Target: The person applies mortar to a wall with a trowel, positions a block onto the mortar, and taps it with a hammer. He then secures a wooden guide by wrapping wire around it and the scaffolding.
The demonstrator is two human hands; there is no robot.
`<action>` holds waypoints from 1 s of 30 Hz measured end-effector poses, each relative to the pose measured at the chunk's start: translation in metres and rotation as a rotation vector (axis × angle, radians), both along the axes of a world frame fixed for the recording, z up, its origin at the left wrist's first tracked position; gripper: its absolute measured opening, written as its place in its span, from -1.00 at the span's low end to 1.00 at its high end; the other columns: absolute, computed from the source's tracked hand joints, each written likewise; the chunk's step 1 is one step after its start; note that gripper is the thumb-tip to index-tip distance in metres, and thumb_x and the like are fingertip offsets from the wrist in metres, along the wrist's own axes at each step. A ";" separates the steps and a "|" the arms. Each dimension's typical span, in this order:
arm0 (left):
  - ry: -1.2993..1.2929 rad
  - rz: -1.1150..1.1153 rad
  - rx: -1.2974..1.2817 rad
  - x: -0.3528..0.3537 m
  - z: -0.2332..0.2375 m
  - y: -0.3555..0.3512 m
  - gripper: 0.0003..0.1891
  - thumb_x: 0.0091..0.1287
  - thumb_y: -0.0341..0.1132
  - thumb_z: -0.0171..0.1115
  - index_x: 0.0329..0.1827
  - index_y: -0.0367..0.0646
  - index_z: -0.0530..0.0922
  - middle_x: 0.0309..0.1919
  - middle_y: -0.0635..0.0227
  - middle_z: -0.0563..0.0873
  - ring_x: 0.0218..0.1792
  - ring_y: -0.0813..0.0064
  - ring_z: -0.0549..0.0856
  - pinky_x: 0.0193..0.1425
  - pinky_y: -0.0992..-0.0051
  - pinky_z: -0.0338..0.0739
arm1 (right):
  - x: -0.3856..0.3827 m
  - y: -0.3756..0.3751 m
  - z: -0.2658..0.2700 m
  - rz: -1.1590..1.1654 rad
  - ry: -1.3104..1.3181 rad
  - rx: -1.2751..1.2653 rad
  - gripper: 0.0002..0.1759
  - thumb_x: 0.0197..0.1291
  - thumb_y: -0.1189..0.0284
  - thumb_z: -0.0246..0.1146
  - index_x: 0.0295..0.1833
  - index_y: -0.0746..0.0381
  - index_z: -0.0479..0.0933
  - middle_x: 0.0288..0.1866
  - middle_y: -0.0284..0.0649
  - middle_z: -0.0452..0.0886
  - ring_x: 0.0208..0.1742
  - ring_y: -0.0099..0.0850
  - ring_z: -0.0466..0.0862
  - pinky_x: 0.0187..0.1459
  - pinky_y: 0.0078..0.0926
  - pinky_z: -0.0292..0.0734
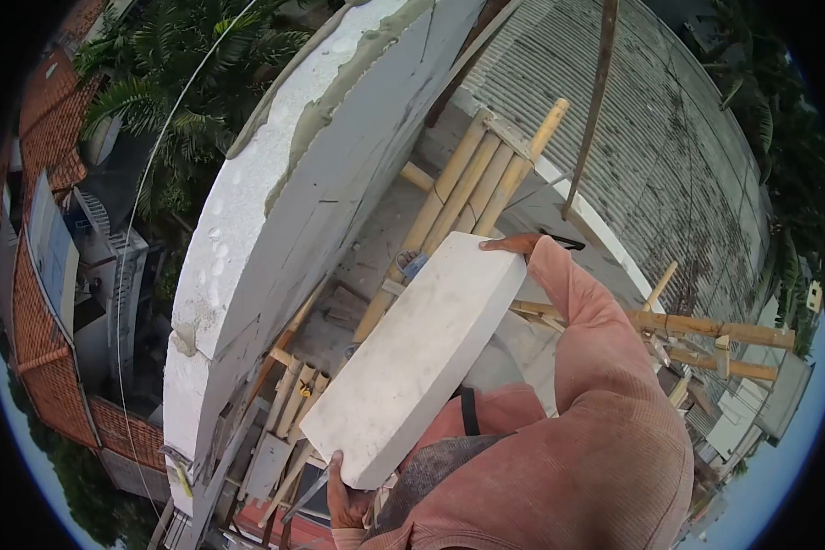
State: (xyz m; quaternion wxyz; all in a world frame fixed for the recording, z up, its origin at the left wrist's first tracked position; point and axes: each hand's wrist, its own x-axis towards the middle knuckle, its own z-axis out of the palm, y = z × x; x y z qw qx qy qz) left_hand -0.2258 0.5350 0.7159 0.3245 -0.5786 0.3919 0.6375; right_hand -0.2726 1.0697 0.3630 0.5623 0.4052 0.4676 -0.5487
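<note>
A long white lightweight concrete block (417,353) is held up in front of my body, tilted across the view. At its lower end, my left hand (344,500) grips the edge, thumb on the upper face and the other fingers mostly hidden. My right hand (513,243) clasps the upper end, with its fingers over the corner. To the left runs a curved wall of the same white blocks (215,247), with a strip of grey mortar (307,137) along part of its top. A small tool with a yellow-green handle (183,481) rests on the wall's near end.
Below the block are bamboo poles (472,179) lashed as scaffolding, over a grey floor. More bamboo (706,325) juts out at right. A corrugated roof (632,137) spreads beyond. Past the wall there is a drop to tiled roofs (50,302) and palms, with a cable (142,197) alongside.
</note>
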 end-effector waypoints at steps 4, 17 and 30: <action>-0.057 -0.088 -0.107 -0.009 -0.001 0.026 -0.34 0.45 -0.03 0.24 0.52 -0.14 0.31 0.31 0.14 0.61 0.26 0.10 0.66 0.24 0.03 0.65 | -0.023 -0.007 -0.014 0.157 0.080 0.035 -0.14 0.10 -0.28 0.38 0.23 0.25 0.64 0.18 -0.10 0.72 0.12 -0.20 0.72 0.18 -0.27 0.55; -0.293 -0.194 -0.102 -0.043 -0.120 0.074 -0.23 0.33 0.27 0.22 0.48 0.00 0.35 0.26 0.15 0.56 0.21 0.11 0.59 0.09 0.04 0.55 | -0.054 -0.046 -0.231 -0.009 0.328 0.173 -0.25 0.08 -0.11 0.38 0.12 0.34 0.68 0.02 -0.02 0.76 0.00 -0.14 0.75 0.11 -0.25 0.57; -0.498 -0.051 -0.076 -0.056 -0.204 0.134 -0.22 0.37 0.38 0.08 0.48 0.06 0.34 0.28 0.12 0.54 0.23 0.09 0.56 0.13 0.01 0.52 | -0.054 -0.099 -0.372 -0.032 0.270 0.449 0.08 0.05 -0.14 0.26 0.55 0.38 0.25 0.45 0.18 0.45 0.44 0.07 0.49 0.41 -0.14 0.39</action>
